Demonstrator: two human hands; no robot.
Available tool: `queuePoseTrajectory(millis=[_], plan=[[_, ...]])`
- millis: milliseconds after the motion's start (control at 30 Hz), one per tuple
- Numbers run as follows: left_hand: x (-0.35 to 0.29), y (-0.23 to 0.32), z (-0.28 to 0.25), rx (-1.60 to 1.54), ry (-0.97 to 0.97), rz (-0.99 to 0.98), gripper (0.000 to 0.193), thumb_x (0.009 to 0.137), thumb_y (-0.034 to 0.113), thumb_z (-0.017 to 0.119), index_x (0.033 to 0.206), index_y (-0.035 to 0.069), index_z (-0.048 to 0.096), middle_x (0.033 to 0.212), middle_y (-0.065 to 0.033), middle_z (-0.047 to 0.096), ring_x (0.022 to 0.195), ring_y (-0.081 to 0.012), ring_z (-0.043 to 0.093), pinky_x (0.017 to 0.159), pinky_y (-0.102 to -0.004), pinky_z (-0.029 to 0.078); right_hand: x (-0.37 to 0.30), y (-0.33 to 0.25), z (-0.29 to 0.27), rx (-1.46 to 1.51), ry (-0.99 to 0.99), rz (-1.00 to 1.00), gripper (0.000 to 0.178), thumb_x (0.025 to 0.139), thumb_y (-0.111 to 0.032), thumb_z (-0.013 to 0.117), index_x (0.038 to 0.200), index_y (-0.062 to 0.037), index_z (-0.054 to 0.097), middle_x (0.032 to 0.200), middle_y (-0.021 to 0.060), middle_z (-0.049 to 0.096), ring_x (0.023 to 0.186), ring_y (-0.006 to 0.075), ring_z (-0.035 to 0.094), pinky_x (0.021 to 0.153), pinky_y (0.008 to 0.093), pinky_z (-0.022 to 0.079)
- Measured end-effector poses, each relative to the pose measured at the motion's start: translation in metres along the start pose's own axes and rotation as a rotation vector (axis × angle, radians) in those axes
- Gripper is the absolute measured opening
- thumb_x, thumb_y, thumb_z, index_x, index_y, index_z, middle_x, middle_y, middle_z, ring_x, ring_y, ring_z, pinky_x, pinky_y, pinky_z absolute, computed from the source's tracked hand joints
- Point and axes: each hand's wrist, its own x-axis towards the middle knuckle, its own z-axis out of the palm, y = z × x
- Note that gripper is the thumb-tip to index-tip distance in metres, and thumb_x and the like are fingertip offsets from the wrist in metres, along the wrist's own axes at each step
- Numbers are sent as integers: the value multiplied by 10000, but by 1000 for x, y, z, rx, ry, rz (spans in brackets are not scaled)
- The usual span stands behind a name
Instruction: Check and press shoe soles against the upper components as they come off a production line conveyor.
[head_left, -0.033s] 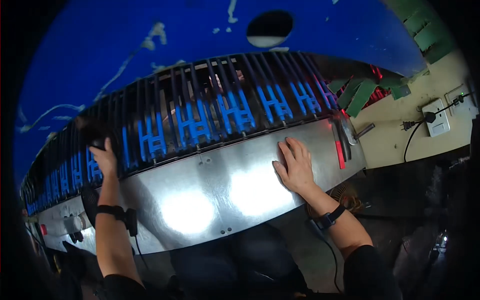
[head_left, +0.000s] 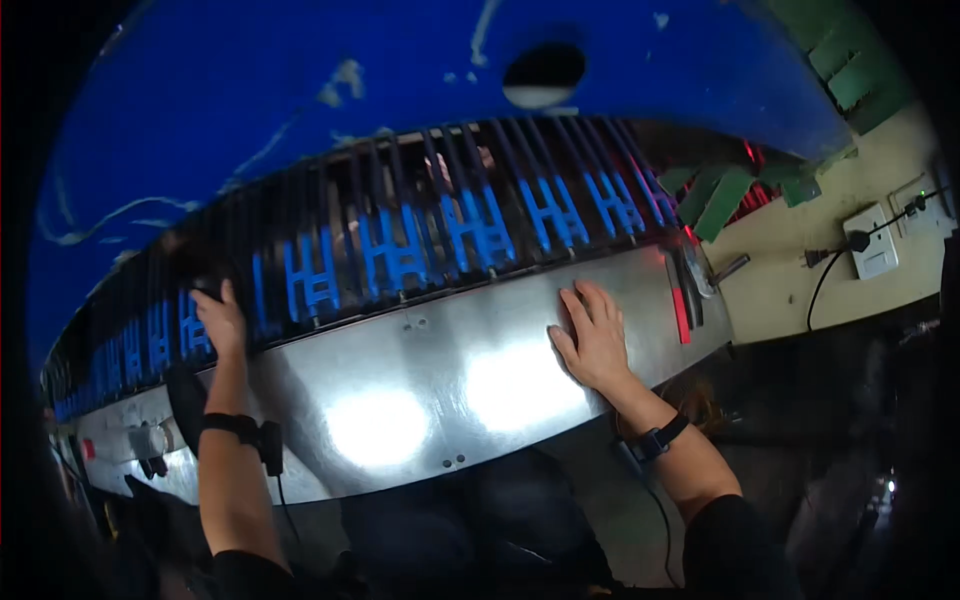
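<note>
The long, silvery sheet-metal worktop [head_left: 480, 340] is gleaming smoothly at six o'clock; at twelve, the broad, blue painted-looking panel [head_left: 420, 70] is showing rough white scuffs; at three, the white, rectangular plastic-looking socket [head_left: 878, 262] is appearing smooth.

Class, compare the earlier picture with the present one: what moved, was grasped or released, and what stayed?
The left hand and the blue-tipped bars appear slightly farther right in the picture, apparently because the view itself shifted. Nothing is visibly newly grasped or released; the blurred dark object is still at the left hand. The right hand stays spread on the metal plate.
</note>
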Motion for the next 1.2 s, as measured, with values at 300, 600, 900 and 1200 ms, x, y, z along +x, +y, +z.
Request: queuePoseTrajectory(millis=[300, 600, 900, 1200], plan=[[-196, 38, -82, 7, -72, 635, 450, 871, 192, 644, 1259, -25, 573, 1351, -252, 541, 1256, -442, 493, 1092, -513, 361, -10, 8, 7, 27, 111, 49, 462, 867, -293, 667, 1254, -47, 615, 1354, 179, 520, 1297, 367, 448, 1057, 499, 359], [-248, 32, -112, 6, -207, 686, 533, 836, 226, 645, 1299, -15, 532, 1412, -266, 461, 1350, -446, 387, 1135, -541, 289, -11, 7, 4, 6, 122, 78, 439, 861, -274, 668, 1244, -65, 626, 1349, 165, 532, 1291, 355, 457, 1064, 493, 363], [-242, 37, -113, 31, -176, 696, 517, 834, 229, 644, 1282, -6, 540, 1391, -258, 474, 1343, -437, 390, 1138, -526, 284, -9, 9, 8, 7, 140, 82, 453, 858, -287, 666, 1249, -66, 612, 1347, 166, 528, 1290, 357, 454, 1062, 500, 358], [-207, 345, -278, -528, -193, 1501, 502, 789, 151, 740, 1244, 2, 588, 1330, -257, 531, 1258, -449, 514, 1050, -505, 437, -19, 22, 1, 39, 153, 131, 446, 839, -276, 663, 1228, -63, 618, 1339, 176, 529, 1284, 357, 456, 1054, 503, 361]])
